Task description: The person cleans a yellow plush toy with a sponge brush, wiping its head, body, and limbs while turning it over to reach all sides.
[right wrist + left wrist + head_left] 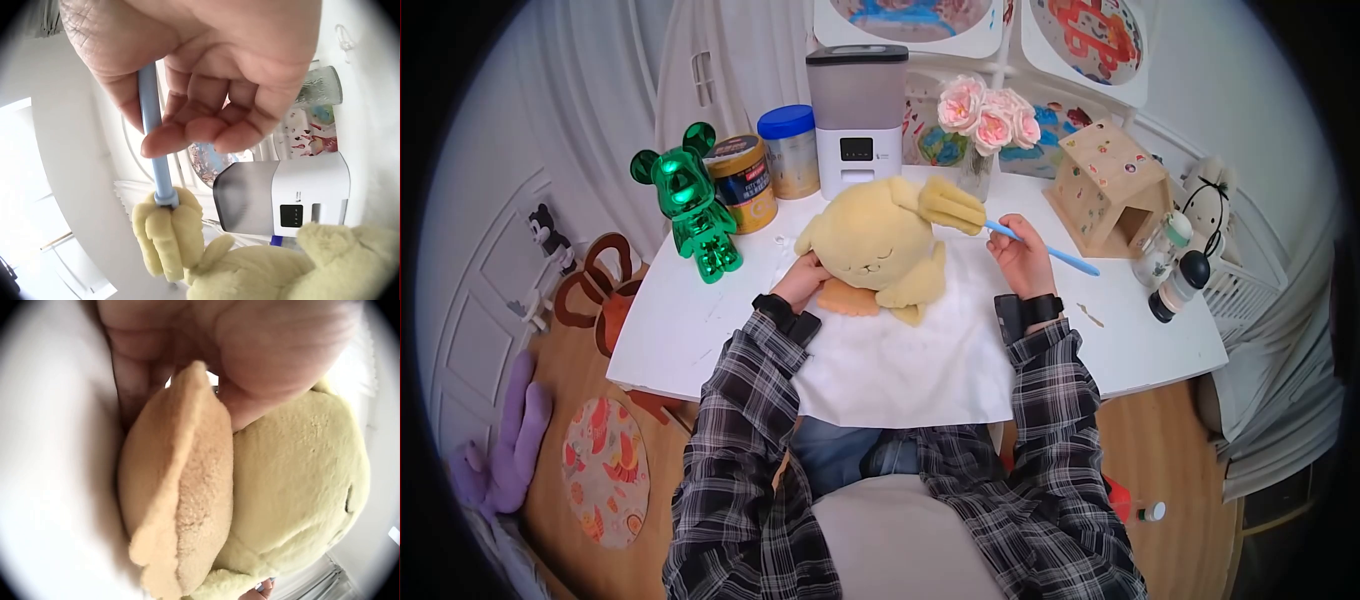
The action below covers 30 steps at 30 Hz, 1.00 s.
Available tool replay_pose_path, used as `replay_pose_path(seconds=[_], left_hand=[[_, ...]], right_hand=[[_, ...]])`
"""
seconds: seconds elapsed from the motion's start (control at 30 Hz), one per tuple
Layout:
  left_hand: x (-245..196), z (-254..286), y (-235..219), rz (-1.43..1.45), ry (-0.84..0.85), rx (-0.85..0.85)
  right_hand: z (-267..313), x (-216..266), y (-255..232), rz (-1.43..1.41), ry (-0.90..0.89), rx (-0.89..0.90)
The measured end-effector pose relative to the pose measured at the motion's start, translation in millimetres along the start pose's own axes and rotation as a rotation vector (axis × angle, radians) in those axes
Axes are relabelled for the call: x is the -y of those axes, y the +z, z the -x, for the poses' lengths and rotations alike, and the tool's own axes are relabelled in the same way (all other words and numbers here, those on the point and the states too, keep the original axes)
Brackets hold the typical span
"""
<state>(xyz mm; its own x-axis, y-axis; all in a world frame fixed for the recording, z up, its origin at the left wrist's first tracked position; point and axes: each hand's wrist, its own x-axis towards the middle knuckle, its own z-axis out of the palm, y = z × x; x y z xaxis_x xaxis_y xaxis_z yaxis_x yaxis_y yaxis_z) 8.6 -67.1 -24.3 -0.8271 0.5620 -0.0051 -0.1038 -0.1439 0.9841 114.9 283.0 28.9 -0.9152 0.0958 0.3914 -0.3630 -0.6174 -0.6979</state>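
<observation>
- Two hands in plaid sleeves (745, 400) are reaching in over the near edge of a white table (700, 345)
- One yellow plush toy (875, 230) is sitting around the middle of the table, its stitched face turning toward the near edge
- A white cloth (900, 370) is lying beneath the toy and hanging over the near edge
- The left hand (803, 282) is holding the toy low on its side, fingers and thumb curling around behind a tan scalloped piece (203, 500); their tips are hiding behind it
- The right hand (1022, 262) is gripping a blue handle (159, 178) between thumb and fingers, the far end of the handle pointing toward the right edge
- A fluffy yellow duster head (952, 207) is capping that handle and standing just beside the toy's head; whether the two are touching, I cannot tell
- A shiny green bear figure (690, 205) is standing near the left edge, with a gold-and-dark tin (745, 190) and a blue-lidded canister (792, 160) following toward the far edge
- A white-and-grey dispenser (858, 130) is standing by the far edge, behind the toy
- Pink flowers (990, 115) are rising from a glass vase (976, 175) to the right of the dispenser
- A small wooden house (1100, 175) is occupying the far right corner
- Two bottles (1180, 285) are standing by the right edge, one wearing a black cap
</observation>
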Motion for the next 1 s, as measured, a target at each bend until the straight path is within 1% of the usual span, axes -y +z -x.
replay_pose_path(seconds=[0.07, 0.17, 0.2, 0.27, 0.37, 0.47, 0.5, 0.6, 0.63, 0.73, 0.83, 0.93, 1.0], left_hand=[[-2, 0, 0, -0.012, 0.024, -0.012], [-6, 4, 6, 0.022, 0.042, -0.048], [-7, 4, 8, 0.042, 0.048, -0.062], [-4, 2, 6, 0.040, 0.083, -0.047], [-5, 1, 9, 0.025, 0.101, -0.058], [-5, 2, 5, 0.019, 0.071, -0.054], [-4, 1, 3, 0.019, 0.056, -0.043], [-3, 0, -1, -0.004, 0.051, -0.004], [-5, 1, 0, -0.008, 0.056, -0.006], [-8, 4, 4, -0.012, 0.059, -0.006], [-9, 3, 4, 0.012, 0.052, -0.005], [-6, 1, 0, 0.024, 0.046, 0.004], [-6, 1, -1, -0.003, 0.065, 0.021]], right_hand=[[-3, -3, -14, 0.005, 0.007, -0.018], [-7, -3, -52, 0.165, -0.067, -0.072], [-6, -2, -45, 0.066, -0.080, -0.109], [-3, 0, -12, -0.127, -0.110, -0.181], [4, -6, 19, -0.108, -0.049, -0.073], [3, -15, 17, 0.029, 0.077, 0.015], [-1, -17, 9, 0.014, 0.066, -0.050], [-5, -10, -11, 0.114, -0.040, -0.142], [-3, -7, -14, 0.224, -0.064, -0.221], [-2, -7, -7, -0.020, -0.101, -0.180], [6, -6, 21, -0.045, -0.027, -0.073], [3, -13, 15, 0.123, 0.120, 0.031], [0, -13, 8, 0.068, 0.075, -0.011]])
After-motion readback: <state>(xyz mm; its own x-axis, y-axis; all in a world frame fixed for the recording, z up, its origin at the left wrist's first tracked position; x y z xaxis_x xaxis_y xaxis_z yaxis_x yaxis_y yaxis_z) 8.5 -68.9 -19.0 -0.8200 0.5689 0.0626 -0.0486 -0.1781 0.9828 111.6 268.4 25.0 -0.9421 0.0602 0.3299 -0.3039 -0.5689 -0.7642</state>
